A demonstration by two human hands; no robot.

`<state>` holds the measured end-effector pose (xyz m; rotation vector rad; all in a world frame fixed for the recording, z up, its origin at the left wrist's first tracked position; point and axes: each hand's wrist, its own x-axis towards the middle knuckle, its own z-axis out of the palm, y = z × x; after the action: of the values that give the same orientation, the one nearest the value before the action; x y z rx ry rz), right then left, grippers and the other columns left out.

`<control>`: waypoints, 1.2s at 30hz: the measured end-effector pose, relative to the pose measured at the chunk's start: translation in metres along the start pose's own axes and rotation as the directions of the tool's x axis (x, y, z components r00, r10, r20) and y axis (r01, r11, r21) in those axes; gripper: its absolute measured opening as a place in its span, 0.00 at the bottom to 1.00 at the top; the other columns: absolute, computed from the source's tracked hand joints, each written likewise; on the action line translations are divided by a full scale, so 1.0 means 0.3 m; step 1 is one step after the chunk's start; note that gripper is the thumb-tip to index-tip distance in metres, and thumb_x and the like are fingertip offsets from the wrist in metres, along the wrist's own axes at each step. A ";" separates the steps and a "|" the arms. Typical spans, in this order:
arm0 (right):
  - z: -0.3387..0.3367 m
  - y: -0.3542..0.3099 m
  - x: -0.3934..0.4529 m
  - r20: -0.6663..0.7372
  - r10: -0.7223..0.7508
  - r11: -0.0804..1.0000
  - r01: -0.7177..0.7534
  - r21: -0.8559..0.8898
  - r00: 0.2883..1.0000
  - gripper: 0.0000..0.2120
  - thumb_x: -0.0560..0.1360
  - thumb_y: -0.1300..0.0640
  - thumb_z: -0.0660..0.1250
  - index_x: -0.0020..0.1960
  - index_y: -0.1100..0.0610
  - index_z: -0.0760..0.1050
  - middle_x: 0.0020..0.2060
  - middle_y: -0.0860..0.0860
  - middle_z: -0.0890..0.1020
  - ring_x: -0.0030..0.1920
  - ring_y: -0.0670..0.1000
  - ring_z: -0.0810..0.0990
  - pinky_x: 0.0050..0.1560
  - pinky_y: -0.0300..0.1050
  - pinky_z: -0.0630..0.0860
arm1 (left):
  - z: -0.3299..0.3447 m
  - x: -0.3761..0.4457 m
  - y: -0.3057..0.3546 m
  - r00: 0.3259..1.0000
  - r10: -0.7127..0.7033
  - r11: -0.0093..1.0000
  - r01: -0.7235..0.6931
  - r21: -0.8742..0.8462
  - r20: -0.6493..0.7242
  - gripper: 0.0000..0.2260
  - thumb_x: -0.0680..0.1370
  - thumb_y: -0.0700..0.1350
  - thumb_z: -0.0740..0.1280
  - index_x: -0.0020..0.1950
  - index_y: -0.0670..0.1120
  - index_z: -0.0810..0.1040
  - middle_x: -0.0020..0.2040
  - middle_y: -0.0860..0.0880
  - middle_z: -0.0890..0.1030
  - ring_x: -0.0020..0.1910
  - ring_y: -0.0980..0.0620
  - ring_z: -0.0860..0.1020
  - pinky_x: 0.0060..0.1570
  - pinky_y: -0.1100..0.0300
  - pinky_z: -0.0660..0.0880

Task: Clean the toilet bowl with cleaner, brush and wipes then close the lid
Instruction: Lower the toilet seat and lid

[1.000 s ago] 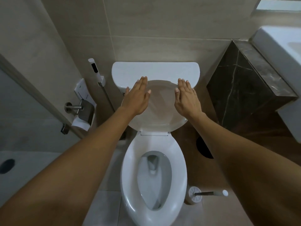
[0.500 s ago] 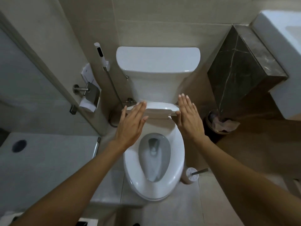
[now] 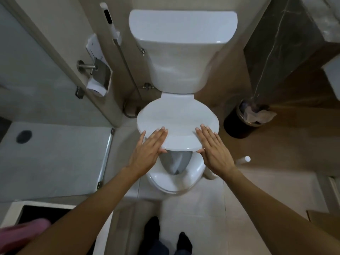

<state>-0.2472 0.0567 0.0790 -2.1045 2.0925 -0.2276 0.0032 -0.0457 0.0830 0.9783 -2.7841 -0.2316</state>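
Note:
The white toilet lid (image 3: pixel 176 122) is tilted low over the seat (image 3: pixel 173 183), and only the front part of the bowl (image 3: pixel 174 162) shows under its edge. My left hand (image 3: pixel 149 148) lies flat on the lid's front left, fingers straight, thumb under the rim. My right hand (image 3: pixel 215 148) lies flat on the lid's front right with straight fingers. The white handle of the toilet brush (image 3: pixel 243 160) sticks out to the right of the bowl, its holder mostly hidden by my right wrist.
The cistern (image 3: pixel 182 41) stands behind the lid. A dark waste bin (image 3: pixel 239 126) with paper is at the right, a bidet sprayer (image 3: pixel 110 23) and paper holder (image 3: pixel 99 76) on the left wall. My feet (image 3: pixel 165 236) stand on the tiled floor.
Both hands have brought the lid down from upright against the cistern to nearly flat over the seat. The view has tilted further down.

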 end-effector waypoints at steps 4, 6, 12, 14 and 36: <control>0.116 0.029 -0.091 0.099 -0.076 0.996 0.080 -0.046 0.992 0.33 0.80 0.37 0.44 0.78 0.55 0.51 0.77 0.56 0.57 0.76 0.54 0.56 0.74 0.50 0.55 | 0.123 -0.107 0.010 0.993 0.105 0.990 -0.109 0.092 0.047 0.28 0.78 0.55 0.53 0.74 0.40 0.60 0.72 0.43 0.68 0.70 0.46 0.69 0.69 0.43 0.57; 0.189 0.041 -0.129 0.132 -0.114 0.986 0.128 -0.107 0.985 0.34 0.79 0.36 0.46 0.78 0.55 0.51 0.76 0.57 0.58 0.76 0.56 0.59 0.74 0.53 0.57 | 0.199 -0.155 0.012 0.984 0.146 0.970 -0.163 0.180 0.106 0.31 0.77 0.57 0.52 0.74 0.39 0.59 0.72 0.41 0.67 0.71 0.45 0.67 0.69 0.40 0.59; 0.420 0.072 -0.199 0.117 -0.192 0.942 0.216 -0.257 0.974 0.36 0.76 0.40 0.55 0.78 0.56 0.51 0.76 0.60 0.55 0.76 0.58 0.55 0.73 0.57 0.51 | 0.409 -0.248 0.010 0.966 0.210 0.916 -0.248 0.317 0.150 0.33 0.79 0.57 0.49 0.76 0.35 0.52 0.76 0.40 0.59 0.75 0.45 0.56 0.69 0.39 0.58; 0.485 0.084 -0.225 0.085 -0.196 0.934 0.212 -0.287 0.977 0.36 0.76 0.42 0.56 0.78 0.55 0.50 0.76 0.60 0.55 0.76 0.58 0.55 0.73 0.59 0.50 | 0.470 -0.277 0.012 0.962 0.231 0.904 -0.268 0.333 0.146 0.32 0.80 0.57 0.49 0.76 0.35 0.51 0.77 0.40 0.55 0.76 0.44 0.54 0.70 0.38 0.56; 0.758 0.071 -0.291 0.183 0.035 0.965 0.015 -0.263 0.983 0.47 0.74 0.44 0.68 0.79 0.53 0.41 0.78 0.54 0.48 0.78 0.54 0.45 0.73 0.59 0.48 | 0.716 -0.330 0.016 0.946 0.162 0.863 -0.274 0.424 0.282 0.44 0.75 0.58 0.66 0.77 0.37 0.45 0.78 0.42 0.50 0.76 0.47 0.54 0.71 0.38 0.51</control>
<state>-0.2180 0.1460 -0.1468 -2.1565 2.1191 0.2549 0.0287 0.0391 -0.1365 0.7385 -3.2220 0.3905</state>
